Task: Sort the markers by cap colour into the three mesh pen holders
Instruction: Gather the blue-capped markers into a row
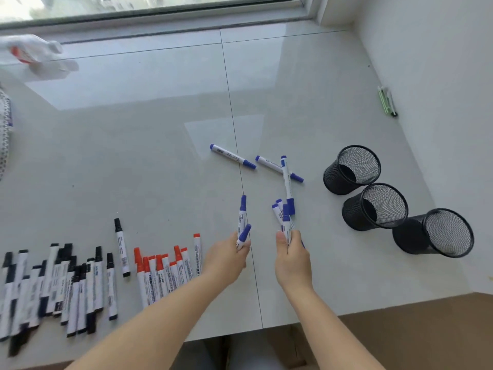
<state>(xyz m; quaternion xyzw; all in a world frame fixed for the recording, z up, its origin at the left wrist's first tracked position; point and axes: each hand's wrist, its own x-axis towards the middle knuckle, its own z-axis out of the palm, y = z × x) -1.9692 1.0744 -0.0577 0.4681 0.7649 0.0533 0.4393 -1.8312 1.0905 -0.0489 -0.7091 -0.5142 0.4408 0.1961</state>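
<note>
My left hand [226,259] grips two blue-capped markers [242,222] that point up and away. My right hand [292,259] holds a bunch of several blue-capped markers [282,217]. Three more blue markers lie on the white surface beyond the hands: one alone [232,156], and two crossed [285,173]. A row of red-capped markers [165,271] lies left of my left hand, with a pile of black-capped markers [58,284] further left. Three black mesh pen holders stand at the right, all looking empty: far [350,169], middle [374,206], near [433,232].
A green and white object [386,101] lies by the right wall. White wrapped items [34,53] sit at the far left near the window. The white surface ends at a front edge [293,324] close to my body.
</note>
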